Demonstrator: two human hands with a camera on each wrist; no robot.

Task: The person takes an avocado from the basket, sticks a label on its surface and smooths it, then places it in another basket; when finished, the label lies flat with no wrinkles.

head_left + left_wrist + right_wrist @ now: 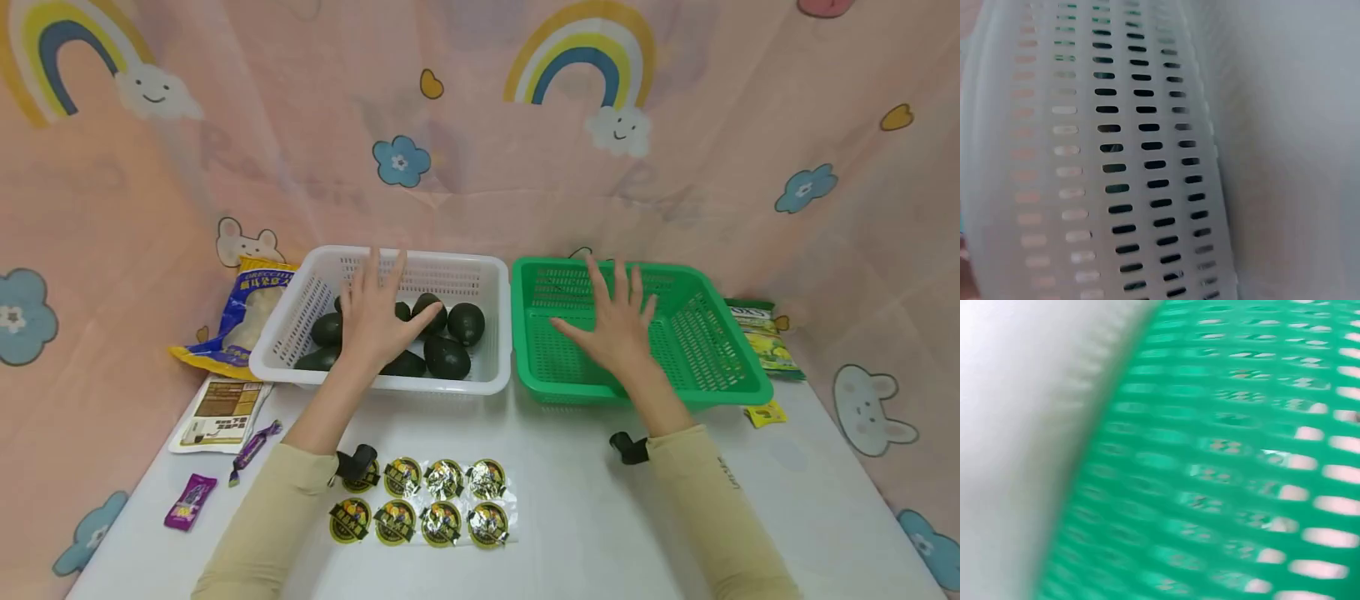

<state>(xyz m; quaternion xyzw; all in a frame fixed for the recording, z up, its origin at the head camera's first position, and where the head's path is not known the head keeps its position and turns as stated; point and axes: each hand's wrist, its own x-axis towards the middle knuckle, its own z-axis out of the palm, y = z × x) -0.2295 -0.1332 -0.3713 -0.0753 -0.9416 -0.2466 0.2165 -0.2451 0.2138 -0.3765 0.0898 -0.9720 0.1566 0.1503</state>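
Note:
My left hand (369, 321) is held with spread fingers over the white basket (491, 333), where several dark green avocados (447, 358) lie. Over the green basket (705, 333), my right hand (621, 333) is likewise spread, and neither hand holds anything. No avocado shows in the green basket. The left wrist view is filled by the slotted wall of the white basket (1085, 181), with dark shapes behind the slots. In the right wrist view the green basket's slotted wall (1166, 456) appears, blurred.
A sheet of round stickers (441, 502) lies at the front. To the left are a blue-yellow pasta bag (251, 312), a white-brown packet (222, 414) and purple candies (191, 502). Green packets (767, 337) and a small yellow packet (765, 414) lie at the right. A patterned pink cloth (480, 125) hangs behind.

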